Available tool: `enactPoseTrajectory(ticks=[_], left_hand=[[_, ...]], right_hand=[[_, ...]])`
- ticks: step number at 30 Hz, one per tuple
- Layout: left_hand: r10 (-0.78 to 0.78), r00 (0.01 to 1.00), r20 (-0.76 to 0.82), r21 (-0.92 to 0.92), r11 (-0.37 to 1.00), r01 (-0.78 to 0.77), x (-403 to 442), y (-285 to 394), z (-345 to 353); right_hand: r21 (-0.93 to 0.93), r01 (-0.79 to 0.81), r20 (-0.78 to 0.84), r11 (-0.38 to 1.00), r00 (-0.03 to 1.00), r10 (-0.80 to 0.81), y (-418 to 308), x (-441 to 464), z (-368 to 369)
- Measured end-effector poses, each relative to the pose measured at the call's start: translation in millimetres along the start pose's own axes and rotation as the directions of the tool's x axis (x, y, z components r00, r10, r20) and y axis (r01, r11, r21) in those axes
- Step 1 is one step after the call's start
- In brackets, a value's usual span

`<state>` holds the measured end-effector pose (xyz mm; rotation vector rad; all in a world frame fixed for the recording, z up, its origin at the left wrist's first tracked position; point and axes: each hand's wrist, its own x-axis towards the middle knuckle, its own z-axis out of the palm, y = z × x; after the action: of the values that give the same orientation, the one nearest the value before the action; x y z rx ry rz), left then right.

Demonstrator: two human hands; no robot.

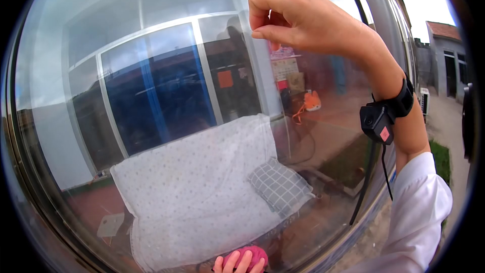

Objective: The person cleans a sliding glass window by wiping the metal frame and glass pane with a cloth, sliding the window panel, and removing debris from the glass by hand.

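Note:
At the bottom edge, my left hand (238,263) has its fingers wrapped over a soft, bright pink bundle (258,254); the lower part of both is cut off by the frame. High on the right, my right hand (288,17) is raised in front of the large glass pane (40,136), wrist bent, fingers curled in against the thumb. Whatever may be between those fingertips is too small or hidden to make out. A black strap with a small black camera (378,121) and a cable is on my right wrist.
Through or reflected in the glass appear a couch with a white spotted cover (192,187), a grey checked pillow (280,184), blue curtains (151,91) and an orange item (312,101). The pane's dark frame (30,192) curves along the left. Outside right stands a building (447,50).

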<state>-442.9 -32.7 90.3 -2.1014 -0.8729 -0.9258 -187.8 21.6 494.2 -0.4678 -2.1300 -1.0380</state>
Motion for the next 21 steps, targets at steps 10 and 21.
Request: enactPoseTrajectory(ticks=[10,21], left_hand=[[0.016,0.992,-0.128,0.066,0.998,-0.008,1,1,12],[0.025,0.984,-0.177,0.225,0.974,0.016,-19,-8,34]], right_hand=[[-0.064,0.034,-0.152,0.997,0.987,-0.043,18,-4,12],[-0.240,-0.057,-0.467,0.969,0.882,-0.063,-15,-66,73]])
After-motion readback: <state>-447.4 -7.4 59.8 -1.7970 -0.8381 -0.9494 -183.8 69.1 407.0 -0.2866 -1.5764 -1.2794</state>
